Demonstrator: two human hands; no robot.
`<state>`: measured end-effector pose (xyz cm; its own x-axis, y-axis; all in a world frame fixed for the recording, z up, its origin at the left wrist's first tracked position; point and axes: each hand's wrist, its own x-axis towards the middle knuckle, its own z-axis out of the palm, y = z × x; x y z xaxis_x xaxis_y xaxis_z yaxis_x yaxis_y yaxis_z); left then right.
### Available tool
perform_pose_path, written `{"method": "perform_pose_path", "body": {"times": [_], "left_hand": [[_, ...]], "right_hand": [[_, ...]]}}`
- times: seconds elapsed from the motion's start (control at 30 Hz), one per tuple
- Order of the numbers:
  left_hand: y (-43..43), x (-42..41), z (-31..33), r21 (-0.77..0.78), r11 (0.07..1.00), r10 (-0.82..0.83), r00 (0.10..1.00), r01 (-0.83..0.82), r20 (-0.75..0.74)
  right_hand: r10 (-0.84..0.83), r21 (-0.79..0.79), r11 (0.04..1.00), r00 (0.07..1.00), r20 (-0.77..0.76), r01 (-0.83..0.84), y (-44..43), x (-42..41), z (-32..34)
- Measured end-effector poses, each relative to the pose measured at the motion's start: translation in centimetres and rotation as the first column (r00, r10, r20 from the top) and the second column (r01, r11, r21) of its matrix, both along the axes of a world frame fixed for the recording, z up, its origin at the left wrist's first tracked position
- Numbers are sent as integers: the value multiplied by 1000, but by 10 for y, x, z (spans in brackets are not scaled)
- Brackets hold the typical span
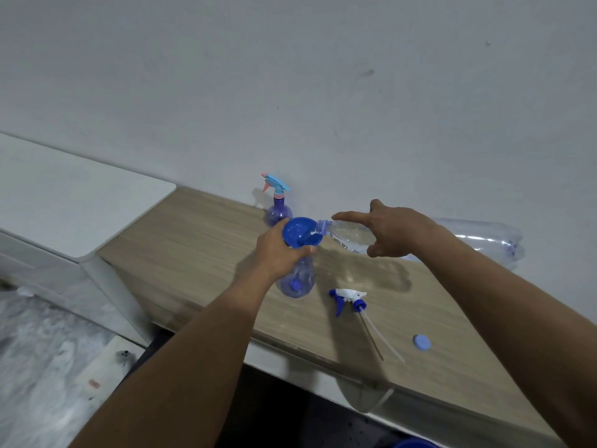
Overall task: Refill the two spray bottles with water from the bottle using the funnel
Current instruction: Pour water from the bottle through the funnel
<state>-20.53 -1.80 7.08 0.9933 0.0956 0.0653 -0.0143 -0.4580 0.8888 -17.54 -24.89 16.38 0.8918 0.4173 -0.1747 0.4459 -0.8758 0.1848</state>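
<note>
The left hand (284,250) covers the neck of the open spray bottle (297,281), hiding where the funnel (298,232) enters it. The right hand (392,229) masks the water bottle's (478,237) middle. A blue object (415,443) is cut off by the bottom edge.

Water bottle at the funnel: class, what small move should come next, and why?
Probably keep the water bottle tipped, pouring. Its mouth sits over the funnel, which the left hand steadies on the open spray bottle; that looks barely filled.
</note>
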Motion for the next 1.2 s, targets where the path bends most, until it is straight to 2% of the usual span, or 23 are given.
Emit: {"method": "perform_pose_path", "body": {"times": [0.13,0.37,0.57,0.73,0.93,1.07,1.2], "left_hand": [[-1,-2,1,-9,1000,3,1000,-3,10],[-2,-5,5,-21,1000,9,1000,-9,8],[-4,-4,3,-34,999,30,999,-29,17],[-5,-6,6,-25,999,33,999,-33,21],[-5,-3,6,-54,999,7,1000,-7,-8],[-2,2,4,-44,999,-14,1000,13,-9],[2,3,0,-66,997,-38,999,37,-11]], "right_hand": [[3,58,998,1000,0,-3,-4,1,-6],[-26,326,945,999,-34,35,-7,2,-26],[-62,639,765,996,-59,85,-14,15,-42],[-151,825,560,988,17,72,-23,24,-52],[-292,938,328,956,-13,113,-20,36,-75],[-305,947,295,952,-34,128,-12,41,-72],[-333,936,263,933,-138,233,-11,38,-71]]}}
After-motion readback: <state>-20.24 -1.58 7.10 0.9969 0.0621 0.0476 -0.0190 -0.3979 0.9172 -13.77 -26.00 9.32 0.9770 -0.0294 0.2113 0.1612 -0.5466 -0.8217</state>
